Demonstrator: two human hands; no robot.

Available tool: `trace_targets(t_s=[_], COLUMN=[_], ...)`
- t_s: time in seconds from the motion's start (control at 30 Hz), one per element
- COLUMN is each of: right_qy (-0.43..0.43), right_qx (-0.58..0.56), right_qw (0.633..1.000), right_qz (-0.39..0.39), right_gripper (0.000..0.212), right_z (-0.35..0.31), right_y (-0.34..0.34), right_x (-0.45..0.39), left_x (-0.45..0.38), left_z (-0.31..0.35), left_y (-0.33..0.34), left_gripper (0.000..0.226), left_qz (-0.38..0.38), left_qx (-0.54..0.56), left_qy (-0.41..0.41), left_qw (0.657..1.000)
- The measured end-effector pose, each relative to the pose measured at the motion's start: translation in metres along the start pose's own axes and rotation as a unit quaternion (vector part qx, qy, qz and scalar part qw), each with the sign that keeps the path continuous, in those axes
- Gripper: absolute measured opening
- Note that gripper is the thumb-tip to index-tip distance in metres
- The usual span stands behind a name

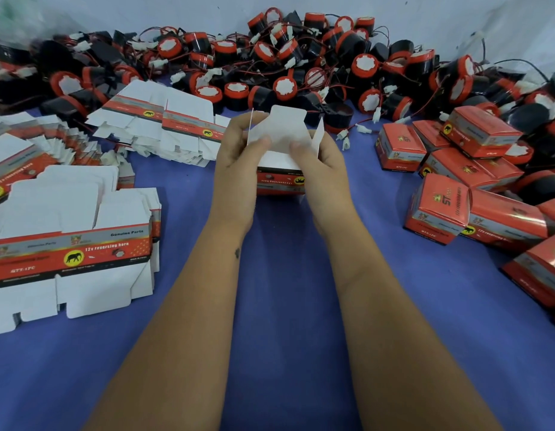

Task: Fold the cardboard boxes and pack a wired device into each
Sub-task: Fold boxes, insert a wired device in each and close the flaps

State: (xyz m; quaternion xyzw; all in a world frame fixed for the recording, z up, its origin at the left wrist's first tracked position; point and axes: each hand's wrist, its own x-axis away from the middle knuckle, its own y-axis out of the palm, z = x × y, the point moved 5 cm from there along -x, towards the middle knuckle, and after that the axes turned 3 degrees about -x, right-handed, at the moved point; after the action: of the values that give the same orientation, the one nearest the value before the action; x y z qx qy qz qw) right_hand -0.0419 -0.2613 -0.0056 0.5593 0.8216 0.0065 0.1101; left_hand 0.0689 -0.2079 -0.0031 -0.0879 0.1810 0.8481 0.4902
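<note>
Two hands, left hand (238, 150) and right hand (319, 157), are curled around a half-folded red-and-white cardboard box (280, 169) held above the blue counter (285, 306), where light, easily creased flaps are best pinched near their folds.

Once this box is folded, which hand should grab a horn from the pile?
Probably the right hand. Both hands grip the half-folded red and white cardboard box, but the nearest black and red wired horns lie just beyond its right side, so the left hand can hold the box.
</note>
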Motion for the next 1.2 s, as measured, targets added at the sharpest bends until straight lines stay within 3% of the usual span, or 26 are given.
trace_targets(t_s=[0.13, 0.23, 0.33, 0.43, 0.5, 0.6, 0.87, 1.1, 1.2], right_qy=[0.014, 0.013, 0.016, 0.025, 0.054, 0.096, 0.060, 0.022, 0.018], right_qx=[-0.008, -0.004, -0.016, -0.033, -0.116, -0.203, -0.140, -0.142, -0.141], right_qw=[1.000, 1.000, 1.000, 0.999, 0.990, 0.973, 0.985, 0.986, 0.987], right_qz=[0.020, 0.019, 0.018, -0.013, -0.054, -0.055, -0.085, -0.090, -0.069], right_gripper=[0.016, 0.016, 0.021, 0.016, 0.029, 0.056, 0.031, 0.035, 0.029], right_z=[0.0006, 0.0008, -0.0002, 0.0025, 0.0055, 0.0060, 0.0067, 0.0013, -0.0003], right_y=[0.0004, 0.0019, 0.0018, 0.0025, 0.0063, 0.0037, 0.0063, 0.0097, 0.0078], right_x=[-0.0002, -0.0007, -0.0005, 0.0012, 0.0013, -0.0022, -0.0022, 0.0005, 0.0019], left_x=[0.0012, -0.0002, 0.0033, 0.0052, 0.0032, 0.0025, 0.0021, 0.0029, 0.0017], left_z=[-0.0017, -0.0002, 0.0005, -0.0043, -0.0055, -0.0064, -0.0081, -0.0057, -0.0049], left_y=[0.0006, -0.0013, 0.0025, 0.0044, 0.0012, -0.0011, -0.0004, 0.0000, -0.0012], left_gripper=[0.046, 0.025, 0.038, 0.042, 0.040, 0.040, 0.038, 0.042, 0.029], left_qz=[-0.013, 0.013, 0.005, -0.009, 0.003, 0.023, 0.018, 0.016, 0.008], left_qx=[0.094, 0.039, -0.047, -0.023, 0.000, 0.002, 0.003, 0.017, 0.019], left_qy=[-0.036, -0.037, -0.004, -0.010, -0.025, -0.033, -0.033, -0.027, -0.026], left_qw=[0.995, 0.998, 0.999, 1.000, 1.000, 0.999, 0.999, 0.999, 0.999])
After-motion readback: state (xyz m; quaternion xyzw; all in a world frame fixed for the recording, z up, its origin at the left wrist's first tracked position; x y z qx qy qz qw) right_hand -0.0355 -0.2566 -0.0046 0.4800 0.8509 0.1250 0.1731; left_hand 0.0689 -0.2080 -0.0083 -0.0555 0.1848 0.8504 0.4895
